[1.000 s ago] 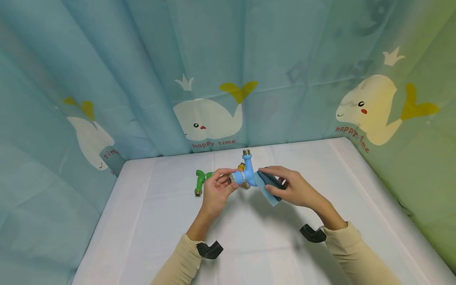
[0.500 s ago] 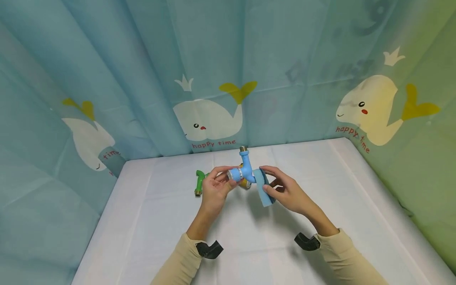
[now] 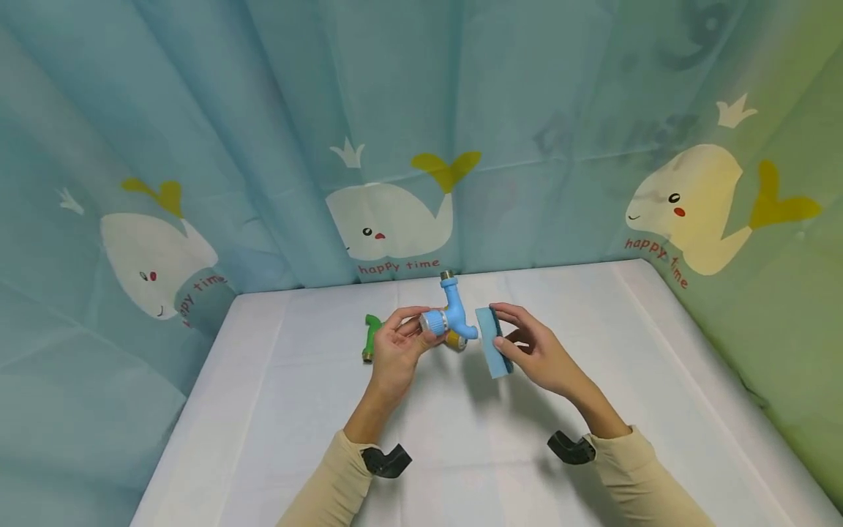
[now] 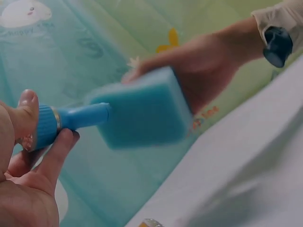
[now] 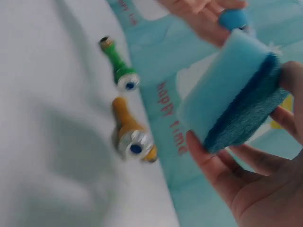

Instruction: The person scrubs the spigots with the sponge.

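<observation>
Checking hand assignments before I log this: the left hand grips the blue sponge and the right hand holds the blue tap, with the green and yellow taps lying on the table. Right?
Not quite: the hands are swapped. In the head view the left hand holds the blue tap, and the right hand grips the blue sponge. The green tap and yellow tap do lie on the table.

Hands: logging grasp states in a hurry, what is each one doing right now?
Left hand: grips the blue tap by its ribbed end.
Right hand: holds the blue sponge between thumb and fingers.
</observation>
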The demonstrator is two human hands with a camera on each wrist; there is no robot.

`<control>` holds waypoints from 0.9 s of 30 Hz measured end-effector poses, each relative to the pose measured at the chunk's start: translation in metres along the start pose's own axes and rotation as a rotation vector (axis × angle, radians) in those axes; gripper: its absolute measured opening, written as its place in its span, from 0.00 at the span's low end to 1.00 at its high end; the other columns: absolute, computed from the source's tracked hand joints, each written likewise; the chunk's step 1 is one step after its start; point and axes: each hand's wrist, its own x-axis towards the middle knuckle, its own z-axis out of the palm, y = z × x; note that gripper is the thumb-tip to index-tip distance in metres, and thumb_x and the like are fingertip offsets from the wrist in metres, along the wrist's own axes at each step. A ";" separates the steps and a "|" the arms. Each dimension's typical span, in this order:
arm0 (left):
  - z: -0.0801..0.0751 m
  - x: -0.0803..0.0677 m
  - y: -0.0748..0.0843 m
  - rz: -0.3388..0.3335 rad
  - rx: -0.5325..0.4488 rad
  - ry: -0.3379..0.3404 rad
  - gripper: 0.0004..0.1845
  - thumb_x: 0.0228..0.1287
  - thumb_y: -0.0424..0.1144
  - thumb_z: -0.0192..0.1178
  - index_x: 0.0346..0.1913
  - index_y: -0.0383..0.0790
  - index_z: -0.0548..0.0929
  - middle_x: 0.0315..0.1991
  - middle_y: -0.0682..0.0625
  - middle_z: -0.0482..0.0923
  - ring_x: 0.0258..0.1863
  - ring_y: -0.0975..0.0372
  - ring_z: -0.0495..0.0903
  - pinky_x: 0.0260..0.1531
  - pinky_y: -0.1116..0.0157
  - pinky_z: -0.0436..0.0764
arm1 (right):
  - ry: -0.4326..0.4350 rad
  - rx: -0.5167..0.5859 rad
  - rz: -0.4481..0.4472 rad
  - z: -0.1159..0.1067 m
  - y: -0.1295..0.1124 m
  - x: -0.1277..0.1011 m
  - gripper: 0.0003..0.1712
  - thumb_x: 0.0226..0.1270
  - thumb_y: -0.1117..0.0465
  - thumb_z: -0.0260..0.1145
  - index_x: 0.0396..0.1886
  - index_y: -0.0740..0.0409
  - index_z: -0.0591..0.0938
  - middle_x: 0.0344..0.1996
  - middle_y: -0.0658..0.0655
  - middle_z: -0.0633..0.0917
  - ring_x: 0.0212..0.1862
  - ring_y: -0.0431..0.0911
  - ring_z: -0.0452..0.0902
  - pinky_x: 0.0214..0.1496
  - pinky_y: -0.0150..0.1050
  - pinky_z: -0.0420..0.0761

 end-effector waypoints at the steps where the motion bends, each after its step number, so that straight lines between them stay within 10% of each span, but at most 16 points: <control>1: 0.000 0.000 0.000 0.002 0.014 0.003 0.29 0.64 0.34 0.71 0.59 0.18 0.71 0.59 0.26 0.78 0.56 0.51 0.84 0.53 0.50 0.83 | 0.006 0.013 -0.011 0.000 -0.001 0.001 0.31 0.76 0.65 0.64 0.76 0.48 0.69 0.72 0.63 0.73 0.48 0.53 0.84 0.45 0.40 0.86; 27: -0.001 -0.005 -0.004 -0.112 0.130 0.072 0.23 0.75 0.41 0.60 0.64 0.29 0.76 0.52 0.36 0.82 0.43 0.58 0.85 0.36 0.53 0.89 | 0.027 -0.114 0.046 -0.011 0.011 -0.015 0.33 0.75 0.60 0.67 0.76 0.48 0.69 0.72 0.61 0.73 0.46 0.49 0.85 0.47 0.41 0.86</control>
